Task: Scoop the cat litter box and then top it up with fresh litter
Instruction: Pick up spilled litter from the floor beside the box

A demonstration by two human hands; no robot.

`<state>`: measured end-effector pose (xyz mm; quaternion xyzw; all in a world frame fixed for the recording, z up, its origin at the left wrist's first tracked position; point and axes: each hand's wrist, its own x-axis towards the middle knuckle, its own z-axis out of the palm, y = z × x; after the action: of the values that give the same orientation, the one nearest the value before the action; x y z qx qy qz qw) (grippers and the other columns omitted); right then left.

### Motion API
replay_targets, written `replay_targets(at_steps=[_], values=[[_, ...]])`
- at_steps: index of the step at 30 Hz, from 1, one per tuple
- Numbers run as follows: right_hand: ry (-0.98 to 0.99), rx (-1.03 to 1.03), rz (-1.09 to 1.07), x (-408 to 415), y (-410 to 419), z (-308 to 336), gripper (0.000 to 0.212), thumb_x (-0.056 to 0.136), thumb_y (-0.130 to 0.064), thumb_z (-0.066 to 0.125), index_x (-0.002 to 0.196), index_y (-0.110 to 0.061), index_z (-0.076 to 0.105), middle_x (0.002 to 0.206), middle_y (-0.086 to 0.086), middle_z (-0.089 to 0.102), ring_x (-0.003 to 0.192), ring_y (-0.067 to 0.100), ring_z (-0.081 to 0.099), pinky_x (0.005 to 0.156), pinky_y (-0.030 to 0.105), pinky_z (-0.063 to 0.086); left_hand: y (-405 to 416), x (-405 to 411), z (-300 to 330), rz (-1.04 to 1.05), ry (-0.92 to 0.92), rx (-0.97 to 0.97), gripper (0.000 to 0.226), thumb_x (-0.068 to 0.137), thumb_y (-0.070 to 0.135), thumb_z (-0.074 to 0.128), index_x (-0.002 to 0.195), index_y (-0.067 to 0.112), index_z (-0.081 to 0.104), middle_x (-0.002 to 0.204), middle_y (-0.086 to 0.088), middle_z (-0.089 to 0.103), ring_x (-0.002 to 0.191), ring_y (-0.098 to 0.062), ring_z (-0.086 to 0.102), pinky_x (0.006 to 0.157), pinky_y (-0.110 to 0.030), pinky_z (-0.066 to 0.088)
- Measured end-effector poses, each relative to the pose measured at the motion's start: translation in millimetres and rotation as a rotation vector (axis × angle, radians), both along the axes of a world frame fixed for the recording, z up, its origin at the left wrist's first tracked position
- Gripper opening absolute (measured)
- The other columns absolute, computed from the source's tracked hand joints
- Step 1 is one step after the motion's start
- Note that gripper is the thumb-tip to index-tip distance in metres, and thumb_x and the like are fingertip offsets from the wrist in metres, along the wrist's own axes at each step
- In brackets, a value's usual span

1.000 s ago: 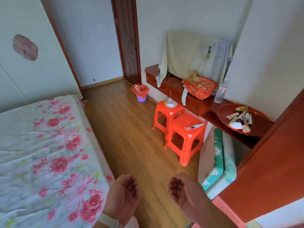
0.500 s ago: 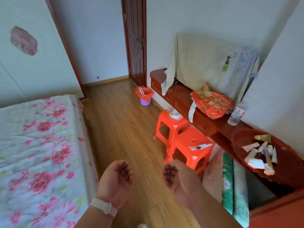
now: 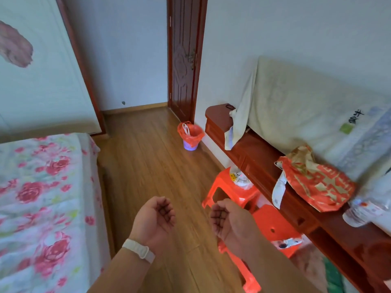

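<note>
- Litter box and fresh litter appear nowhere in the head view, so their place, long axis and facing cannot be told.
- Left of the wood floor (image 3: pixel 152 166) lies a bed (image 3: pixel 42 197) under a rose-print cover, its long edge running along the floorboards.
- Left hand (image 3: pixel 155 219), a pale band (image 3: pixel 138 250) on its wrist, hangs above the floor, palm up, fingers loosely curled round nothing.
- Right hand (image 3: pixel 229 222) hangs just beside it, also loosely curled and holding nothing.
- At the floor's far end stands a dark door (image 3: pixel 184 60), with a small bin (image 3: pixel 190 136) lined in red plastic near it.
- Right of the floor, two orange stools (image 3: pixel 232 193) stand against a red-brown cabinet (image 3: pixel 264 157).
- On the cabinet lie a red bag (image 3: pixel 317 185) and a pale draped cloth (image 3: pixel 296 106).
</note>
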<state>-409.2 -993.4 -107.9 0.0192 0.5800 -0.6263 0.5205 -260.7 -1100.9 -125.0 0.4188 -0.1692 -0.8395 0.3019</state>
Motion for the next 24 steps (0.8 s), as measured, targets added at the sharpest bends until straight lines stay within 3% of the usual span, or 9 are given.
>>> replay_targets(at_steps=[8,18,24], values=[[-0.001,-0.131,-0.015,-67,-126,28,0.024,0.091,-0.012,0.05,0.072,-0.005,0.061,0.06,0.009,0.06,0.052,0.015,0.054,0.048,0.024,0.043,-129,-52,27,0.008,0.03,-0.035,0.022,0.093,0.011,0.05,0.072,0.009,0.057,0.059,-0.004,0.054,0.049,-0.015,0.051,0.044,-0.02,0.045],[-0.102,-0.096,0.058,-164,-298,-19,0.025,0.093,-0.015,0.049,0.072,-0.005,0.06,0.061,0.009,0.058,0.052,0.016,0.052,0.048,0.025,0.04,-289,-154,-1,0.023,-0.101,-0.045,0.019,0.092,0.011,0.049,0.075,0.008,0.057,0.061,-0.005,0.052,0.052,-0.016,0.05,0.043,-0.021,0.045],[-0.181,-0.1,0.112,-243,-413,-19,0.023,0.092,-0.016,0.048,0.076,-0.005,0.061,0.06,0.007,0.059,0.047,0.014,0.053,0.044,0.023,0.042,-396,-222,19,0.03,-0.15,-0.092,0.016,0.094,0.01,0.05,0.08,0.009,0.059,0.067,-0.006,0.054,0.062,-0.018,0.051,0.061,-0.028,0.043]])
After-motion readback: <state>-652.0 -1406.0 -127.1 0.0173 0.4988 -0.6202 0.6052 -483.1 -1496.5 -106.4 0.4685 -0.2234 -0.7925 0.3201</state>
